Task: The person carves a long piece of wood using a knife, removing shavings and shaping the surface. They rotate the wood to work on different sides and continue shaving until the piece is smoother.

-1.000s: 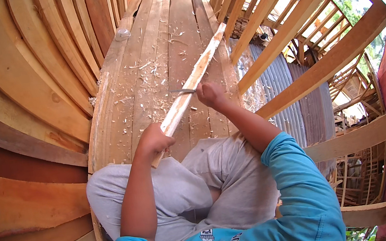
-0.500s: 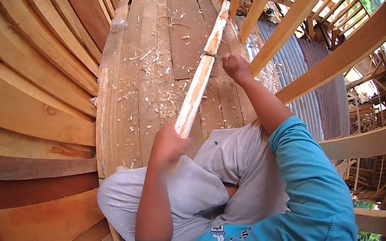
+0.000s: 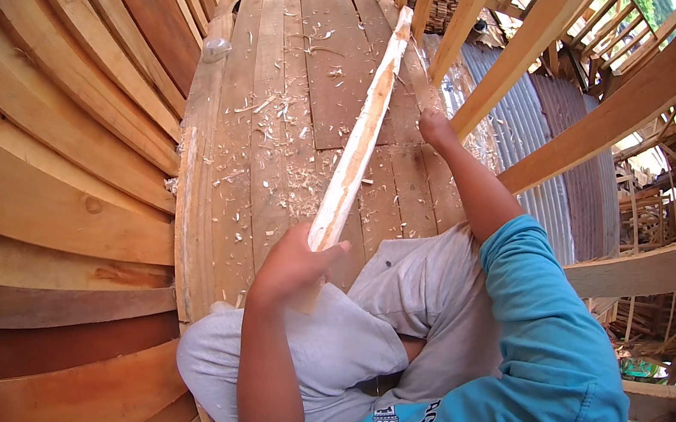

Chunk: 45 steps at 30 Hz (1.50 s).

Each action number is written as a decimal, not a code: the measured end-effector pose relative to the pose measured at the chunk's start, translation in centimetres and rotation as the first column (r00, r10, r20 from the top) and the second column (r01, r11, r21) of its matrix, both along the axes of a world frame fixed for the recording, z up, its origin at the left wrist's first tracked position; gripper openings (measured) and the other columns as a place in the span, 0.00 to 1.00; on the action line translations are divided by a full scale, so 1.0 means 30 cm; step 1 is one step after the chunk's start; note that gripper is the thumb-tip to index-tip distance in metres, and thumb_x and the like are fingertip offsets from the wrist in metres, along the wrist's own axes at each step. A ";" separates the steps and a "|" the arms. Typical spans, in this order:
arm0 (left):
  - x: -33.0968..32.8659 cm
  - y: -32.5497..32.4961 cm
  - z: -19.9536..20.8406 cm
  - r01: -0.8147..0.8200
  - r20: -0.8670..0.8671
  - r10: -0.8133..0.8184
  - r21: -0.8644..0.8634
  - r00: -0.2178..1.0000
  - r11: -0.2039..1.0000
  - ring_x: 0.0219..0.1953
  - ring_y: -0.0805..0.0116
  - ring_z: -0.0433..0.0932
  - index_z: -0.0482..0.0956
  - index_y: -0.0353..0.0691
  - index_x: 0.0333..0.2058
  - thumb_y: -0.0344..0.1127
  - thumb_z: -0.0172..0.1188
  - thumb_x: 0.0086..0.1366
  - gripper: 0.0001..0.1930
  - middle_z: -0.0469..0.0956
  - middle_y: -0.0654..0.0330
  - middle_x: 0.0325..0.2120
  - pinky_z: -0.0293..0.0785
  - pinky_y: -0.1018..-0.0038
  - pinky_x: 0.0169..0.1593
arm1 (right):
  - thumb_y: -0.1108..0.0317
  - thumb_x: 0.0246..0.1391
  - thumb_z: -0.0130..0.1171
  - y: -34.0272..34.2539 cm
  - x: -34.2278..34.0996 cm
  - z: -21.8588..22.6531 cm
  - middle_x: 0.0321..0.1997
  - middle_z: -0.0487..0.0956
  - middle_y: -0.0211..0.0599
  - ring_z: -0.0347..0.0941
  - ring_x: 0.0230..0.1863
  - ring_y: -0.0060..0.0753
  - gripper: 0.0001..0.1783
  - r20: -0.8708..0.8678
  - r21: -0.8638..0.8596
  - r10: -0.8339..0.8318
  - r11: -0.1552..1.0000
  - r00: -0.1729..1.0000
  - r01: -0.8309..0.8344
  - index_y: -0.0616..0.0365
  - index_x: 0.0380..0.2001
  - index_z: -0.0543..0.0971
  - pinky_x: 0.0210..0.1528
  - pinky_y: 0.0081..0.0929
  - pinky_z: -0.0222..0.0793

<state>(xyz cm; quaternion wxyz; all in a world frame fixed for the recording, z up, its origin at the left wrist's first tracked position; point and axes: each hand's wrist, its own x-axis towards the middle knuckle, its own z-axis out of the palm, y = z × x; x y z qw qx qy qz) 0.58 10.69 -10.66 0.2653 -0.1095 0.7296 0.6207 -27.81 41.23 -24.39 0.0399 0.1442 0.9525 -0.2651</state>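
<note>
My left hand [image 3: 292, 267] is closed round the near end of a long, partly peeled wooden stick [image 3: 363, 131]. Pale cut faces and a brown strip run along its length. The stick slants away from me to the upper right, over the plank platform. My right hand [image 3: 437, 125] is a closed fist to the right of the stick and apart from it. A moment ago a thin dark knife blade showed at this fist; now the blade cannot be made out.
Wood shavings [image 3: 291, 183] lie scattered over the planks [image 3: 265, 213]. Upright boards [image 3: 50, 191] line the left side, and slanted timber rails [image 3: 536, 19] the right, with corrugated sheets [image 3: 515, 117] beyond. A small clear container [image 3: 216, 48] stands at the far left.
My right hand has come nearer to me and off the stick, where its blade was resting. The left hand keeps its hold, its thumb reaching out a little more to the right.
</note>
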 end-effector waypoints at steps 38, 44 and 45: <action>0.086 0.009 0.144 0.040 -0.521 0.619 0.783 0.588 0.621 0.58 0.38 0.70 0.66 0.44 0.52 0.23 0.53 0.58 0.22 0.60 0.49 0.62 0.77 0.66 0.59 | 0.35 0.63 0.34 -0.085 0.327 0.341 0.12 0.55 0.27 0.49 0.11 0.25 0.34 0.104 -0.575 0.161 0.815 0.981 -0.072 0.55 0.22 0.66 0.14 0.30 0.45; 0.104 0.023 0.182 0.011 -0.442 0.642 0.829 0.626 0.560 0.57 0.38 0.70 0.67 0.43 0.45 0.21 0.52 0.52 0.20 0.61 0.51 0.59 0.77 0.66 0.59 | 0.29 0.58 0.44 -0.162 0.356 0.410 0.11 0.56 0.21 0.51 0.10 0.19 0.43 0.090 -0.808 0.250 0.585 0.964 -0.076 0.66 0.46 0.78 0.13 0.27 0.45; 0.102 0.023 0.176 0.016 -0.447 0.625 0.821 0.640 0.571 0.57 0.38 0.71 0.67 0.43 0.43 0.20 0.53 0.50 0.20 0.62 0.51 0.58 0.77 0.66 0.59 | 0.29 0.57 0.47 -0.184 0.357 0.418 0.11 0.56 0.20 0.51 0.10 0.18 0.44 0.069 -0.873 0.255 0.484 0.964 -0.066 0.67 0.46 0.78 0.13 0.26 0.44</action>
